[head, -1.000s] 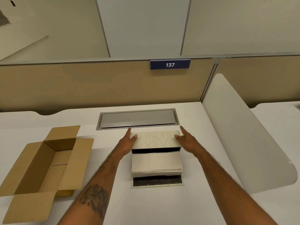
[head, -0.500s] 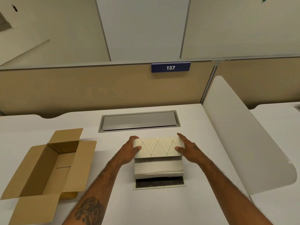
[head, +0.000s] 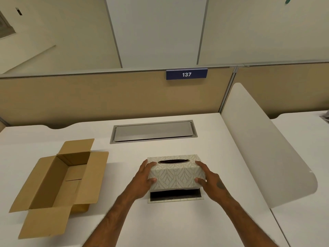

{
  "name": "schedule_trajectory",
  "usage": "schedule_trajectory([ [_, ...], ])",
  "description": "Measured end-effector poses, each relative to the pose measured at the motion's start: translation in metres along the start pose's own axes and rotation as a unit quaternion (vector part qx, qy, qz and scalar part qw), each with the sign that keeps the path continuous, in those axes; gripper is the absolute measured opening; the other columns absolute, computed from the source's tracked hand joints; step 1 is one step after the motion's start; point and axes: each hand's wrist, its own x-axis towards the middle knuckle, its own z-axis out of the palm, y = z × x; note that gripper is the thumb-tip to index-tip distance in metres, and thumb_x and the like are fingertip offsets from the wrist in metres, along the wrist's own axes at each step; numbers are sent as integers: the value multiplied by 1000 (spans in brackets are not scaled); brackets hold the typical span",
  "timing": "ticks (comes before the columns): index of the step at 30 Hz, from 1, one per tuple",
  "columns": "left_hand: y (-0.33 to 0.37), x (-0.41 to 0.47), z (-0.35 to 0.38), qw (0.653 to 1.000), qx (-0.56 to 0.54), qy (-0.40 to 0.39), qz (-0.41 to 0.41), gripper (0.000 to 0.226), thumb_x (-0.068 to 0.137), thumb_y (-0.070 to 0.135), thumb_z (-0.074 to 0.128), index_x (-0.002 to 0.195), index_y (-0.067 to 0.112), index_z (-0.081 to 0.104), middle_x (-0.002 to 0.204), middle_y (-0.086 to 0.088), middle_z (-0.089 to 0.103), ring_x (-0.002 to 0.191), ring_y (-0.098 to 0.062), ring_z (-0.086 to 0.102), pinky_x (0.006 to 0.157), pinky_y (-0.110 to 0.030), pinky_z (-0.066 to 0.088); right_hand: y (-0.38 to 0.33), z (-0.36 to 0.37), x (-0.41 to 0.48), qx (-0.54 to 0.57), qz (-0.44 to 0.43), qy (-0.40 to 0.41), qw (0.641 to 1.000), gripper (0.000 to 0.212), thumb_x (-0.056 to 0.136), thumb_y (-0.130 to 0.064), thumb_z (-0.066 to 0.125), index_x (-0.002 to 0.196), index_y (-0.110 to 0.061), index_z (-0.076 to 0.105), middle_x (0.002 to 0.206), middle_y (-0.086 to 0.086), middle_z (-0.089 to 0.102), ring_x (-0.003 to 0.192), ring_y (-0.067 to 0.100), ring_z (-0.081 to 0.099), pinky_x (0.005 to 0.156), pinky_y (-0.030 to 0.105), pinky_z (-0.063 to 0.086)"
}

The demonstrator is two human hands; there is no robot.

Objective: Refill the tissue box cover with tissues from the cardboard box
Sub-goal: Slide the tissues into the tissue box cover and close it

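The cream, leaf-patterned tissue box cover [head: 175,172] sits upright in the middle of the desk, its oval slot [head: 173,160] facing up. It stands over its flat base plate [head: 175,196], whose dark front strip shows just below it. My left hand [head: 142,179] grips the cover's left end and my right hand [head: 209,179] grips its right end. The stack of tissues is hidden under the cover. The open brown cardboard box [head: 53,184] lies to the left, and its inside looks empty.
A grey metal cable hatch [head: 153,131] is set into the white desk [head: 160,225] behind the cover. A white curved divider [head: 267,148] rises along the right side. A tan partition with a blue "137" sign [head: 186,74] closes the back.
Both hands swung the cover from behind the tissue stack forward and down over it. The stack, visible before, is now hidden, and the slot faces up.
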Motion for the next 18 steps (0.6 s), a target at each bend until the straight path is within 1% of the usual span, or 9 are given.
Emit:
schedule_trajectory([
  [2,-2,-7,8,1000,6,-1,-3,61,96,19,54,147,33,25,162,5,0,147,-19,13,111,-27,28,7,6,-7,10,-19,14,1000,59,94,-13,56,143,-37,35,137,-10,47,128,15,49,104,27,44],
  [4,-4,-18,16,1000,3,10,10,64,96,16,53,150,31,21,160,9,-5,145,-10,10,107,-20,26,17,12,-14,-4,-49,31,998,62,93,-13,57,141,-44,34,140,-15,42,133,13,43,108,27,38],
  [6,-7,-30,26,999,6,38,37,67,95,13,55,150,32,21,157,16,-8,139,-2,14,103,-12,27,27,18,-19,-40,-65,37,996,60,95,-20,55,143,-47,31,147,-9,41,138,16,36,113,34,33],
  [7,-10,-36,32,998,5,52,47,69,95,9,55,150,34,21,157,17,-8,136,1,19,98,-7,31,31,21,-21,-55,-62,36,996,59,96,-23,53,145,-46,29,150,-3,38,141,19,32,114,35,31],
  [9,-15,-45,44,996,5,64,63,77,92,0,57,150,34,19,159,15,-8,129,6,26,83,5,34,37,29,-25,-66,-49,35,996,56,98,-23,50,146,-42,29,154,4,32,143,21,30,111,30,30],
  [10,-16,-48,49,995,10,67,68,80,90,-3,57,150,34,19,159,14,-8,123,9,29,78,7,34,39,32,-26,-71,-45,35,996,55,98,-21,50,146,-40,29,155,5,29,142,21,31,109,26,31],
  [13,-17,-55,59,995,14,75,67,83,88,-7,58,150,33,19,160,12,-8,112,11,37,72,7,36,44,41,-30,-88,-49,43,994,56,98,-18,49,146,-37,27,154,7,26,141,22,32,104,17,30],
  [16,-17,-60,65,994,12,87,66,83,87,-10,57,150,29,20,161,8,-6,113,6,41,73,6,39,50,44,-31,-106,-43,50,992,64,96,-13,52,147,-35,22,154,10,25,138,26,37,108,27,37],
  [18,-19,-63,70,993,16,94,65,84,87,-11,55,150,30,20,162,8,-5,112,6,43,73,6,40,53,47,-33,-119,-48,53,990,66,95,-12,53,146,-39,20,154,9,24,136,25,40,107,30,41],
])
